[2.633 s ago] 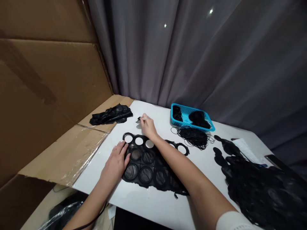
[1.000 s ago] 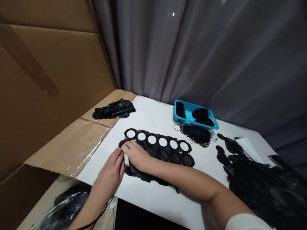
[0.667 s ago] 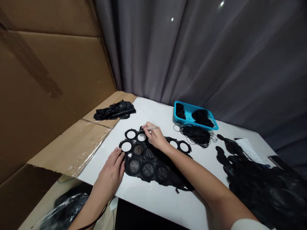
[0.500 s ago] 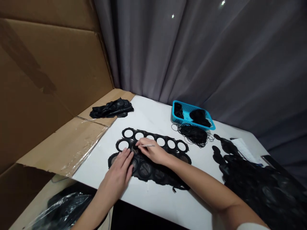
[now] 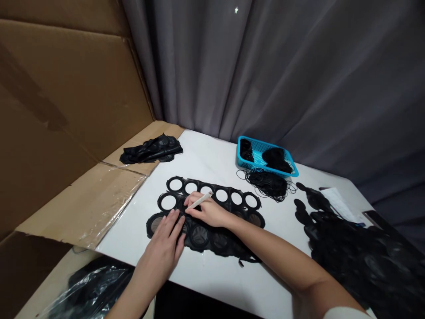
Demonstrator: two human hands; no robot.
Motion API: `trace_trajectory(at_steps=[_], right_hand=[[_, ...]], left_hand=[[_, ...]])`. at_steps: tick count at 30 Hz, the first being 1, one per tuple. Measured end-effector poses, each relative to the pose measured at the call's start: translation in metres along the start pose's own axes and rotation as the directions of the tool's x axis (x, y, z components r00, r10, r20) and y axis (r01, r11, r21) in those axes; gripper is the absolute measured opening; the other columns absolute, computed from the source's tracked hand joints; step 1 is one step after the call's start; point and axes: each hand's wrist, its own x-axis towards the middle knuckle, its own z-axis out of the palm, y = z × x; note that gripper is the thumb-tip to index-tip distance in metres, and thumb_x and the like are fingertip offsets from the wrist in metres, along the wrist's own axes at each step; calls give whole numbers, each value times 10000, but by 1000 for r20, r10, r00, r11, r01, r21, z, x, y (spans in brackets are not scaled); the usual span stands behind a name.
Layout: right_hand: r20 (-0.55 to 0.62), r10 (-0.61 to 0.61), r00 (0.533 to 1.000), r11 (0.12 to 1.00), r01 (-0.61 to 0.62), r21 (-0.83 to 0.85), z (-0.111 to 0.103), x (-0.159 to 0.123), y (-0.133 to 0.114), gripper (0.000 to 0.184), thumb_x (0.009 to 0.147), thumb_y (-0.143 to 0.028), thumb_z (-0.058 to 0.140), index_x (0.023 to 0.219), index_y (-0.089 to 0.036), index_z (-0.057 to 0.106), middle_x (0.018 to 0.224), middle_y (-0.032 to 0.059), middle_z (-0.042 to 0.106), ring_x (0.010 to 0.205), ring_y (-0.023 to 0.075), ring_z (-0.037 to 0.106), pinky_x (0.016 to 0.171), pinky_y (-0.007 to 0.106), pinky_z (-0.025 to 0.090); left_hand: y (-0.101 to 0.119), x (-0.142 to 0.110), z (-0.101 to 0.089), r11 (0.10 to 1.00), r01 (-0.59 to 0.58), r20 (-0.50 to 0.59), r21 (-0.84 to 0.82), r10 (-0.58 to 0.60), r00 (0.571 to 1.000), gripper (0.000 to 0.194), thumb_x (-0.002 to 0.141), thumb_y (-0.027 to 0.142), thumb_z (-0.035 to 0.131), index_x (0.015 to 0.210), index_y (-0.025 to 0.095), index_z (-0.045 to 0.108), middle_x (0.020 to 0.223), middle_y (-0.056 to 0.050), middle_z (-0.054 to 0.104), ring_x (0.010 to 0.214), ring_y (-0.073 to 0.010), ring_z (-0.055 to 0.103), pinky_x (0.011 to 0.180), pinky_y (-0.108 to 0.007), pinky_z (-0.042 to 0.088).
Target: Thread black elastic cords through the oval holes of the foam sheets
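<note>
Blk mesh ring sheet (image 5: pixel 199 237), flat on table

The left hand (image 5: pixel 162 252) and the right hand (image 5: pixel 209 212) are seen bare, and both forearms (image 5: pixel 275 252) are left uncovered up to a white sleeve (image 5: pixel 345 313) (only its soft edge is caught, at the frame's lower border).

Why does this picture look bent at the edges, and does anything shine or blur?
In the head view, the wide lens fans out the folds of the grey pleated curtain; glare shines on the clear plastic film over the brown cardboard flap; the white pen-like stick in the right hand looks slightly soft.
</note>
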Motion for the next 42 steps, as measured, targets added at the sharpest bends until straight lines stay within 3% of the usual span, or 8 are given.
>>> trace_trajectory(at_steps=[5,12,15,19,22,24,27,42], right_hand=[[2,-25,1000,999,25,-36,2,-3,-1,106,934,-182,594,837,-203,558,1020,37,598,961,180,568,908,335,464],[-80,-92,993,949,63,-310,29,-9,-7,156,917,-103,526,928,-249,582,1052,72,610,1001,251,531,843,356,489],[-248,-26,968,954,-50,-296,7,1,4,193,930,-88,449,897,-237,568,942,71,611,907,243,552,832,368,478],[-466,72,882,978,-153,-139,-39,-3,16,155,977,-167,399,920,-209,537,957,84,630,870,223,585,800,358,462],[-360,44,932,993,-81,-87,-47,-27,10,128,981,-214,445,900,-220,544,976,60,647,880,201,602,796,327,453],[-227,5,974,995,-27,-94,-39,-42,4,120,984,-209,453,938,-220,563,961,46,639,888,189,600,801,314,452],[-110,12,994,998,-19,-60,-24,-53,-2,105,975,-177,474,974,-216,571,956,40,623,901,177,593,797,297,460],[-38,73,997,997,-74,-13,-25,-49,3,95,943,-171,566,857,-207,548,1054,45,598,965,177,581,865,318,471]], left_hand=[[0,-1,1,999,18,9,-33,-18,1000,419,988,276,470,1376,124,521,1471,-188,495,1364,-321,476,1096,-503,441],[-3,1,1,1000,7,31,-15,-7,999,404,976,252,442,1349,124,531,1492,-193,465,1405,-346,411,1089,-540,425],[-6,1,1,1000,-6,19,14,5,1000,377,968,268,469,1304,127,567,1457,-188,503,1377,-365,442,1069,-539,443],[-7,2,-1,999,-2,16,40,2,1000,361,961,270,481,1286,149,584,1431,-172,532,1344,-381,476,1036,-554,468],[0,8,-1,999,3,2,43,-4,1000,339,964,235,466,1258,128,597,1419,-191,536,1353,-376,467,1059,-566,445],[8,15,0,1000,-22,17,3,22,1000,351,974,218,450,1283,117,580,1447,-193,510,1370,-342,457,1096,-542,421],[19,20,6,994,-83,61,-65,87,994,401,985,247,463,1363,135,534,1471,-170,497,1372,-306,466,1106,-512,424],[16,13,11,992,-109,136,-65,117,984,431,972,247,492,1397,188,537,1535,-126,433,1442,-358,341,1101,-563,397]])
